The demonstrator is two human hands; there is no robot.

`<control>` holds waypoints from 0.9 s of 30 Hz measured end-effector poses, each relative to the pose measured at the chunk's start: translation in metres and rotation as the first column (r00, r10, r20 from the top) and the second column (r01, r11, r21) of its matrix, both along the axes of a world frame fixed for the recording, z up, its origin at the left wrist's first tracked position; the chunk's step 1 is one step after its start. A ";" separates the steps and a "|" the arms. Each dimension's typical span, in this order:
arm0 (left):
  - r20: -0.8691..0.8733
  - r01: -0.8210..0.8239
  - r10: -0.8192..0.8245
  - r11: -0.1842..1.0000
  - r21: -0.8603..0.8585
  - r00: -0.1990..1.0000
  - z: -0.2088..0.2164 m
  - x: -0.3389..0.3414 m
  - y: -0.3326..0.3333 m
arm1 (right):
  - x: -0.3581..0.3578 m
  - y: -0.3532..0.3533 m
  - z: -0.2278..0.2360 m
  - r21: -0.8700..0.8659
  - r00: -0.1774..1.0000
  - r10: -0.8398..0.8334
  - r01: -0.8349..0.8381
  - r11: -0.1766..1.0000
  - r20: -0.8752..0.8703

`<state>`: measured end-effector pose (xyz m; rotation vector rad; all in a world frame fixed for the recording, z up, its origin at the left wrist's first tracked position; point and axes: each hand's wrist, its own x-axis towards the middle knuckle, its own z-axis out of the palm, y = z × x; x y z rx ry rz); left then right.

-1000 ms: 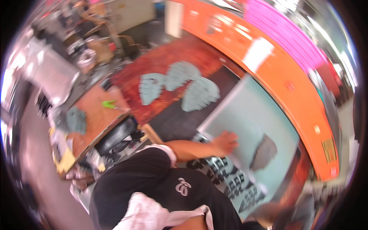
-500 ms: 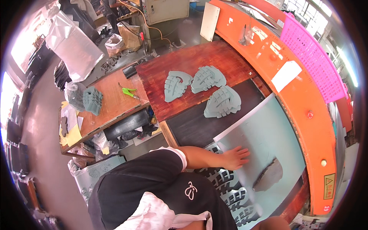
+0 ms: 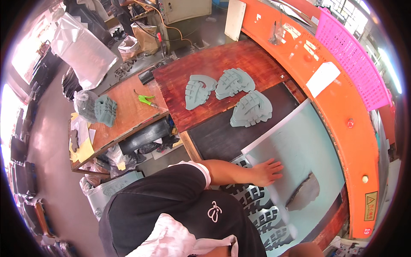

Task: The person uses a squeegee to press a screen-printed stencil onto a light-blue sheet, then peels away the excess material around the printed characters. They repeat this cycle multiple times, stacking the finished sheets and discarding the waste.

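My left hand (image 3: pixel 267 172) lies open, fingers spread, on a pale blue-green sheet (image 3: pixel 295 145) that covers the right part of the work surface. Along the sheet's near left side, a strip with rows of cut-out shapes (image 3: pixel 261 214) shows dark gaps. A dark grey, irregular flat piece (image 3: pixel 304 192) rests on the sheet, to the right of that hand. At the bottom edge only part of my right arm (image 3: pixel 304 249) shows; the right hand is out of sight.
Three stacks of grey-green cut pieces (image 3: pixel 251 109) sit on the red-brown board (image 3: pixel 180 77). An orange machine beam (image 3: pixel 329 103) curves along the right, with a pink basket (image 3: pixel 351 60) above. The left bench (image 3: pixel 124 120) holds a green-handled tool (image 3: pixel 147 100) and another stack (image 3: pixel 105 110).
The view has shifted slightly. My left hand stays spread on the sheet, and the stacks and the grey piece keep their places.
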<state>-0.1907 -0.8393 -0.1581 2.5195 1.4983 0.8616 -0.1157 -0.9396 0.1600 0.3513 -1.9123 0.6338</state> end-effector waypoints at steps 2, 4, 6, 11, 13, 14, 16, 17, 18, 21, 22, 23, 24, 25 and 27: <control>0.008 -0.006 0.006 1.000 0.008 1.000 -0.003 0.001 0.002 | 0.001 0.000 -0.001 0.009 1.000 0.004 -0.004 1.000 0.001; -0.023 -0.013 0.013 1.000 0.013 1.000 -0.004 0.001 0.003 | 0.002 0.000 -0.001 0.013 1.000 0.015 -0.015 1.000 -0.004; -0.036 -0.001 -0.001 0.999 -0.034 0.999 -0.003 0.002 0.003 | 0.003 0.000 0.002 0.020 1.000 0.022 -0.022 1.000 -0.008; -0.030 -0.005 0.004 1.000 -0.030 1.000 0.000 0.001 0.006 | 0.003 0.005 0.002 0.023 1.000 0.014 -0.014 1.000 -0.013; -0.075 0.001 -0.005 0.999 -0.055 0.997 0.002 0.001 0.007 | 0.004 0.005 0.002 0.031 1.000 0.015 -0.015 0.999 -0.009; -0.121 -0.014 0.005 0.997 -0.074 0.993 0.004 0.000 0.007 | 0.004 0.005 0.002 0.033 1.000 0.021 -0.021 0.999 -0.009; -0.069 0.002 -0.009 0.994 -0.111 0.998 0.006 0.000 0.007 | 0.006 0.005 0.004 0.037 0.999 0.028 -0.027 0.999 -0.017; -0.054 0.022 -0.030 0.991 -0.135 0.998 0.008 0.000 0.008 | 0.007 0.005 0.005 0.038 0.999 0.027 -0.026 0.999 -0.018; -0.054 0.022 -0.029 0.990 -0.136 0.998 0.008 -0.001 0.008 | 0.007 0.005 0.005 0.038 0.999 0.026 -0.025 0.999 -0.019; -0.056 0.021 -0.029 0.991 -0.130 0.998 0.009 0.000 0.010 | 0.007 0.007 0.003 0.041 1.000 0.013 -0.012 0.999 -0.018; -0.059 0.017 -0.024 0.993 -0.118 0.998 0.008 0.001 0.011 | 0.006 0.007 0.002 0.043 1.000 0.010 -0.009 0.999 -0.015; -0.076 0.010 -0.018 0.993 -0.114 0.997 0.007 0.001 0.011 | 0.005 0.008 0.002 0.046 1.000 0.006 -0.006 0.999 -0.015; -0.083 0.005 -0.014 0.993 -0.115 0.996 0.007 0.000 0.012 | 0.005 0.008 0.002 0.048 1.000 0.006 -0.005 0.999 -0.016; -0.099 -0.001 -0.011 0.992 -0.126 0.995 0.006 0.001 0.013 | 0.007 0.008 0.004 0.046 1.000 0.002 -0.001 0.999 -0.021; -0.095 -0.018 0.013 0.998 -0.054 0.995 0.005 0.001 0.014 | 0.016 0.008 0.010 0.059 1.000 -0.008 0.010 0.998 -0.029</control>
